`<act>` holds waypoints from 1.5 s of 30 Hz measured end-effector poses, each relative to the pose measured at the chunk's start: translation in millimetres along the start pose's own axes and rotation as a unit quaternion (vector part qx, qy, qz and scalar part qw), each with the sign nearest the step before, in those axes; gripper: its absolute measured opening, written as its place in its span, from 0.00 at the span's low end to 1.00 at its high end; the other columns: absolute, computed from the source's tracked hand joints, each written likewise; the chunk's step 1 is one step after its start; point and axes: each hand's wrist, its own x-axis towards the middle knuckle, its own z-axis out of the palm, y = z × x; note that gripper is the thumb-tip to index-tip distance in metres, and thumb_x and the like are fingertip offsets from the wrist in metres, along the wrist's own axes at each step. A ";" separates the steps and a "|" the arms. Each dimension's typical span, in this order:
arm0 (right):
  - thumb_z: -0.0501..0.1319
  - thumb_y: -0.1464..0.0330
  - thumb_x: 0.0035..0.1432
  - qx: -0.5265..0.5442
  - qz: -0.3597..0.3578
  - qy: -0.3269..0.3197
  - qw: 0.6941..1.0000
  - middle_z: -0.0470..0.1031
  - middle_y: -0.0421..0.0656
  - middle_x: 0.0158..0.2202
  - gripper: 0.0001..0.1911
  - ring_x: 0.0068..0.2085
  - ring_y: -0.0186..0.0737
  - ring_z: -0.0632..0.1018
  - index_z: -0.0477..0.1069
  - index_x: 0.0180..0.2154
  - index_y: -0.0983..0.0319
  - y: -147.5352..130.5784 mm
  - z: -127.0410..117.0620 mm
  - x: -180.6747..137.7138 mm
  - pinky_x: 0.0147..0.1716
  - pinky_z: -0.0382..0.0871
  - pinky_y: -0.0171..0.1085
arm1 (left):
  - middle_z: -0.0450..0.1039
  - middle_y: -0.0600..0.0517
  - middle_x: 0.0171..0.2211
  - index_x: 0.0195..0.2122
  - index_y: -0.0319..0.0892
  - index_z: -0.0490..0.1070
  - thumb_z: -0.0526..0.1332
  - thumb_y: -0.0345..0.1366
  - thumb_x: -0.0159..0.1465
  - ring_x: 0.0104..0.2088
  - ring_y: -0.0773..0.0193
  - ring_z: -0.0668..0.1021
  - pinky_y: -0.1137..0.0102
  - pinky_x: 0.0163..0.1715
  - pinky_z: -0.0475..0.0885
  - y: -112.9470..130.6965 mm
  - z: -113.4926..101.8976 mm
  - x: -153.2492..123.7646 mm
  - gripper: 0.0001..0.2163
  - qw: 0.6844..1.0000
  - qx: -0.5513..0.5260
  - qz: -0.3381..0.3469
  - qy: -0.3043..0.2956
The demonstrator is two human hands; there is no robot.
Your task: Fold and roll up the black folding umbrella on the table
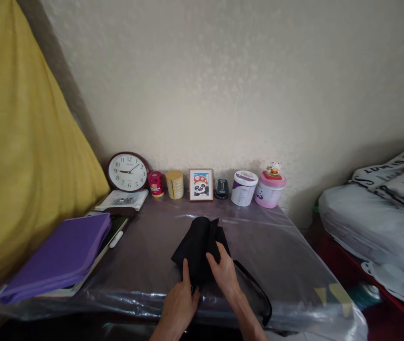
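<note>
Two bare hands are at a black cloth [195,248] that lies bunched on the desk [145,251], just ahead of both wrists. The right hand [225,270] is nearly closed, its thumb and forefinger bent around a raised fold of the cloth. The left hand [180,300] is partly open: its forefinger points forward against the near left edge of the cloth and its thumb is spread toward the right hand. Its other fingers are hidden, so I cannot tell whether it grips anything. A black strap [260,288] runs from the cloth and curves down to the right of the right hand.

Well to the left of the left hand, a purple folder [59,255] lies on other flat things, beside a yellow curtain [20,142]. Farther ahead and to the left of that hand a clock [128,172] leans at the wall. From there, a red can [156,184], a yellow jar [175,184] and a framed picture [201,185] stand in a row beyond the hands. Beyond the right hand and to its right come a white tub [243,190] and a pink tub [269,195] with a cat figure [273,169] on its lid.
</note>
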 end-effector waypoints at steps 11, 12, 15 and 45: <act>0.55 0.70 0.51 -0.013 0.002 -0.045 0.999 0.76 0.44 0.37 0.21 0.36 0.39 0.76 0.65 0.49 0.64 -28.0 38.9 16.7 0.38 0.69 0.36 | 0.75 0.41 0.38 0.61 0.30 0.29 0.47 0.38 0.63 0.37 0.55 0.77 0.69 0.31 0.64 4.5 -4.0 -1.5 0.32 0.999 0.023 -0.016 -0.022; 0.55 0.70 0.51 -0.012 0.000 -0.052 0.999 0.76 0.44 0.37 0.21 0.36 0.39 0.76 0.65 0.49 0.64 -27.5 42.1 17.0 0.38 0.69 0.35 | 0.75 0.41 0.37 0.61 0.30 0.29 0.47 0.37 0.63 0.37 0.55 0.77 0.69 0.31 0.64 4.2 -3.4 -1.0 0.32 1.000 0.021 -0.013 -0.019; 0.55 0.70 0.51 -0.025 0.002 -0.073 0.997 0.76 0.44 0.38 0.21 0.38 0.39 0.76 0.65 0.49 0.63 -25.4 50.2 18.3 0.39 0.69 0.35 | 0.75 0.41 0.37 0.61 0.29 0.31 0.46 0.37 0.63 0.36 0.55 0.77 0.69 0.30 0.65 3.9 -2.1 0.4 0.31 1.000 0.021 -0.013 -0.013; 0.56 0.69 0.51 -0.237 -0.036 -0.169 0.956 0.76 0.47 0.37 0.21 0.40 0.44 0.76 0.65 0.48 0.63 -30.4 62.3 25.9 0.37 0.65 0.37 | 0.74 0.40 0.39 0.61 0.29 0.35 0.46 0.42 0.62 0.39 0.53 0.76 0.67 0.36 0.66 -3.4 -1.6 -6.0 0.32 1.000 -0.030 0.007 0.001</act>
